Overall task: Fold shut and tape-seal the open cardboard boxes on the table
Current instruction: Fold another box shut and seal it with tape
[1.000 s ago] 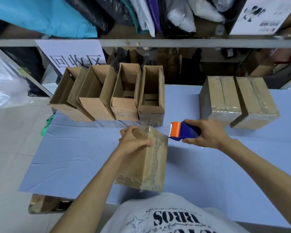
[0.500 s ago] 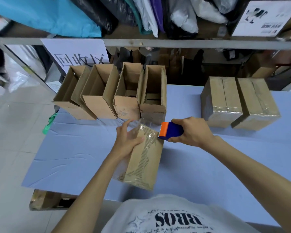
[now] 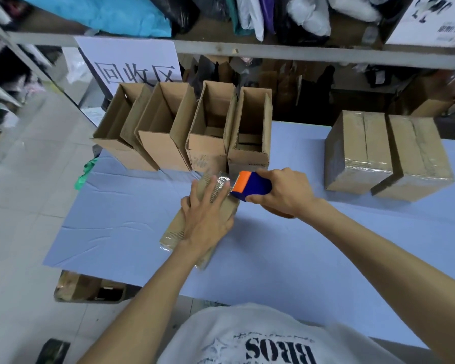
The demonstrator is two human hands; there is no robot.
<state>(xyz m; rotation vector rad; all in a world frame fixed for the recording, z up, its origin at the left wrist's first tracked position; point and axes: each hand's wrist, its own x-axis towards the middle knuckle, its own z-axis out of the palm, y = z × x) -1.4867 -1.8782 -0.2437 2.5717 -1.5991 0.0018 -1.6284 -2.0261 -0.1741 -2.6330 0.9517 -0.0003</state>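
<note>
Fingers (image 3: 212, 191) of left hand (image 3: 206, 219) lie straight & spread, pressing flat on top of 1 closed tape-wrapped brown cardboard box (image 3: 174, 232). It lies lengthwise near centre of light-blue cloth-covered table (image 3: 116, 219). Back left: 4 open brown cardboard boxes (image 3: 158, 148), upright in a row, touching. Back right: 2 sealed taped cardboard boxes (image 3: 357, 153), side by side. 1 blue tape dispenser w/ orange front (image 3: 250, 185): right hand (image 3: 284, 190) is wrapped round it, orange edge at the box's far end, just beside left fingertips. Vs 1 s ago: dispenser was off to box's right, now against it; left hand cupped the far top corner, now flat; box was tipped up, now lies flatter. Both forearms reach fwd, right hand pointing left.
</note>
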